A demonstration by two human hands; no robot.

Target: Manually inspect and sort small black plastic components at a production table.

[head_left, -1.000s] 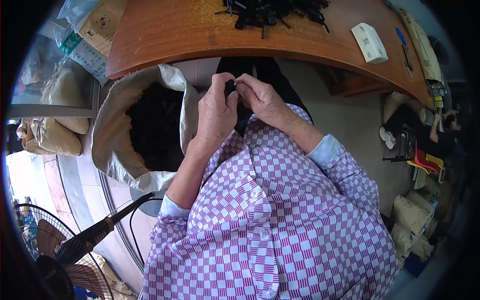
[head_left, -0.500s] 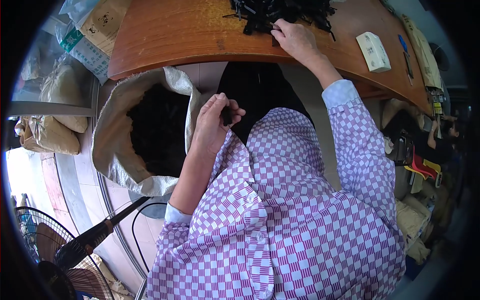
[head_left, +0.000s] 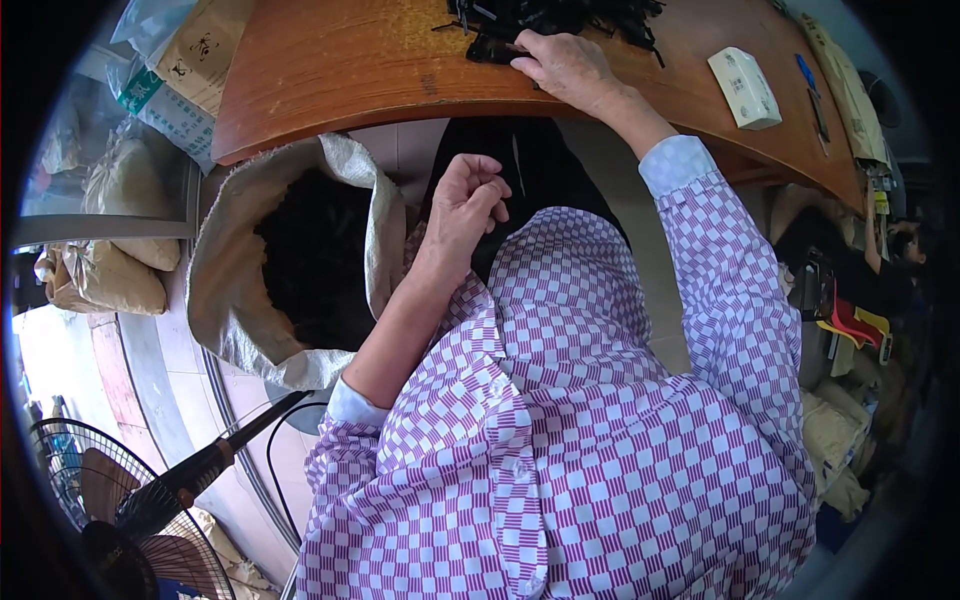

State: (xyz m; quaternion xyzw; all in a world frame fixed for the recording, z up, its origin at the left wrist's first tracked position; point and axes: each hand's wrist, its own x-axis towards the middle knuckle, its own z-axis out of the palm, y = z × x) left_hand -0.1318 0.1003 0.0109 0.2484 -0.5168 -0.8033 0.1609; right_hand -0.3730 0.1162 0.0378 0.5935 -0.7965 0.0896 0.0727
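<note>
Black parts heaped on the wooden table look left to handle, the right hand narrowed at their near edge, the left hand loosely curled, any contents unclear, while dark pieces in the white sack seem done.

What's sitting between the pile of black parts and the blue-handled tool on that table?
In the head view, a white rectangular pack, perhaps tissues, lies between the black parts and the blue-handled tool on the wooden tabletop.
</note>
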